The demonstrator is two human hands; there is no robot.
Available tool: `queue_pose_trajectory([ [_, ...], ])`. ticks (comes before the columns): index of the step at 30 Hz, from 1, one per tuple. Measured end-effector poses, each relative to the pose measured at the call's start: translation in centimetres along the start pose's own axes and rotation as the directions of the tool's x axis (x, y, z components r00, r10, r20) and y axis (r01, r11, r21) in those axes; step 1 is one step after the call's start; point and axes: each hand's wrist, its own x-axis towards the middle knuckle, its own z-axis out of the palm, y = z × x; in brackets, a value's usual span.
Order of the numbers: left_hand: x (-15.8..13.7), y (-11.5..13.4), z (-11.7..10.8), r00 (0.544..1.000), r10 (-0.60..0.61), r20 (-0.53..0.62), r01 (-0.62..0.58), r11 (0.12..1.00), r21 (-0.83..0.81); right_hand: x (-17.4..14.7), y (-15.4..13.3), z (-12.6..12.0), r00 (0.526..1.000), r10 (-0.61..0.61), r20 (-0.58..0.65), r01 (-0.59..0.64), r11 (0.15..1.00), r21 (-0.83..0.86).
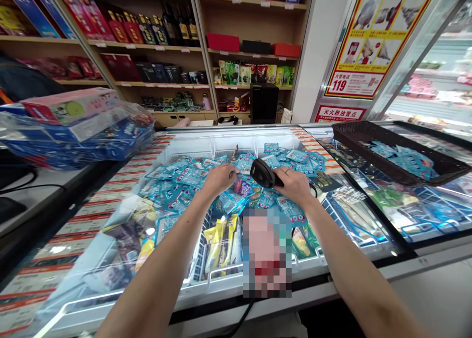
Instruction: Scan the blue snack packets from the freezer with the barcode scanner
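In the head view, the person's right hand [297, 183] is wrapped around a black handheld scanner [262, 173], its head angled toward the left hand. The left hand [220, 178] is apart from it, fingers drawn together low over a broad scatter of blue packets [190, 174]; whether anything is pinched there cannot be told. A pink-purple packet [242, 187] lies just beside those fingers. The packets spread loosely across the glass-topped freezer [317, 266], while a smaller lot of similar blue ones sits in the brown basket [354, 135] at the right. The handling looks unfinished, judging by how many packets lie loose and unstacked; nothing shows which of them have been scanned, so the share left is unclear.
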Motion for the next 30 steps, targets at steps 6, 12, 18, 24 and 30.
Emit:
queue_pose_trajectory([
  [6,0.1,0.1,0.1,0.995,-0.032,-0.099,0.02,0.993,-0.116,0.0,0.0,0.1,1.0,-0.006,-0.01,0.006,1.0,-0.015],
  [12,2.1,0.2,1.1,0.977,-0.168,-0.131,0.164,0.985,-0.045,0.1,0.0,-0.1,1.0,-0.004,0.0,0.004,1.0,-0.005],
  [18,3.0,0.5,1.4,0.976,-0.216,0.005,0.215,0.974,0.07,0.1,0.0,-0.1,1.0,0.001,-0.007,-0.001,1.0,0.006],
  [24,2.2,0.7,0.7,0.924,-0.324,-0.203,0.31,0.946,-0.1,0.1,0.0,0.0,1.0,-0.013,-0.011,0.013,1.0,0.004],
  [30,0.4,-0.2,-0.2,0.849,-0.385,-0.361,0.192,0.862,-0.469,0.1,-0.3,-0.1,1.0,-0.024,-0.014,0.023,1.0,-0.012],
])
